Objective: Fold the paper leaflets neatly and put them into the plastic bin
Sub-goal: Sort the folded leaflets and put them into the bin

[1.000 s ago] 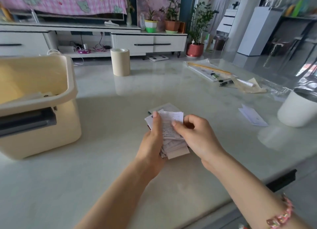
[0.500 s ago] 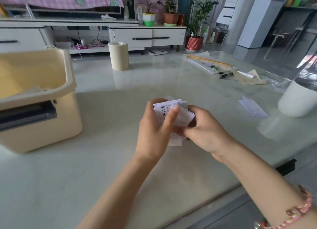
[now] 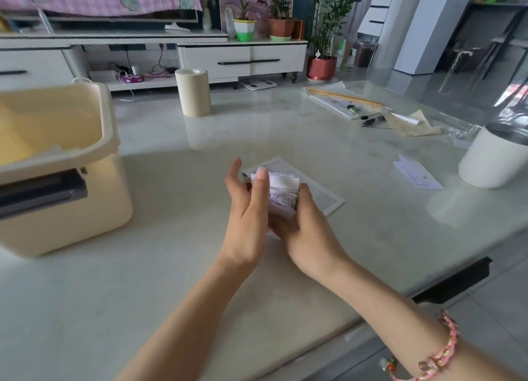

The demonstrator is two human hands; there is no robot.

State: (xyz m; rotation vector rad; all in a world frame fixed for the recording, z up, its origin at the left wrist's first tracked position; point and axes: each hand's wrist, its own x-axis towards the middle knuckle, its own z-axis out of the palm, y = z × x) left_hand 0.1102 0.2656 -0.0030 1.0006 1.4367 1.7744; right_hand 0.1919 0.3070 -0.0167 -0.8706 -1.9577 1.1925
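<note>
Centre: one bundle of folded leaflets [image 3: 283,186], printed white paper, held just above the table [image 3: 183,269] between two hands; the number of sheets in it cannot be told. The left hand [image 3: 247,217] stands edge-on with straight fingers, its thumb laid flat against the near face of the bundle. The right hand [image 3: 307,232] curls its fingers round the bundle from below and from the right, hiding the lower half. Under both hands lies one flat printed leaflet [image 3: 323,199], partly covered by them. One more folded paper [image 3: 417,175] lies well apart to the right, beside one white cylindrical container [image 3: 491,163]. To the left stands one cream plastic bin [image 3: 110,129], open-topped, with a dark handle recess on its near wall; nothing lies on the table between it and the hands. Farther back stand one cream roll [image 3: 193,94] and, at far right, a loose heap of papers and pens [image 3: 368,119]. One braided pink bracelet [image 3: 440,357] circles the right wrist.
</note>
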